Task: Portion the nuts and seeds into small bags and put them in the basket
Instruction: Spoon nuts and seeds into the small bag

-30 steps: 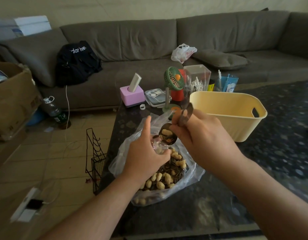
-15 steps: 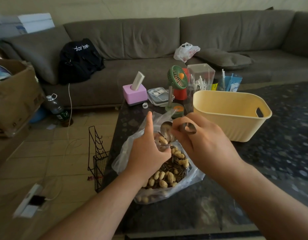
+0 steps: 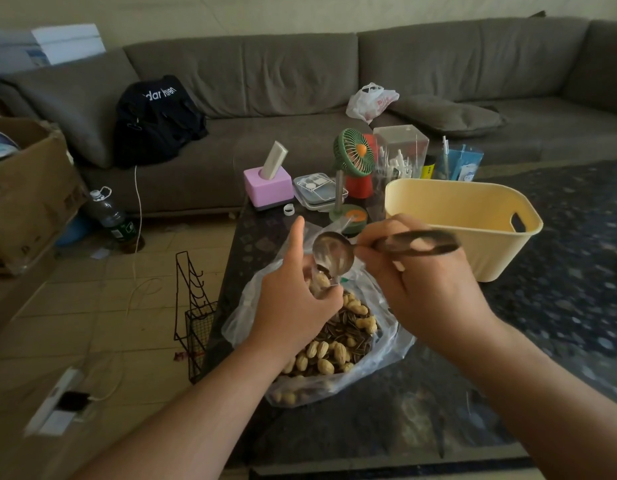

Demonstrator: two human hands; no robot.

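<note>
Peanuts in pale shells and striped sunflower seeds [image 3: 338,336] sit heaped in a big clear plastic bag [image 3: 386,337] on the dark speckled tabletop [image 3: 386,417], and right above that heap the pour is on! The right hand [image 3: 428,289] grips the blurred dark handle of a shiny metal scoop [image 3: 333,252], bowl tipped down and to the left, its lip at the mouth of a small clear bag [image 3: 321,284]. The left hand [image 3: 293,299] is curled round that little bag, thumb sticking straight up, a few peanuts visible inside it. Whether the scoop is fully emptied, I cannot tell; glare hides the bowl. To do this well, I'd say keep the small bag's mouth wide and directly under the scoop's lip, tilt slowly so the shells slide rather than bounce, and stay above the big bag so any strays fall back in. Over on the right, just beyond the right hand, the pale yellow plastic basket [image 3: 438,216] with its cut-out handle waits on the tabletop; I can see 0 filled bags in the part of it that shows.
</note>
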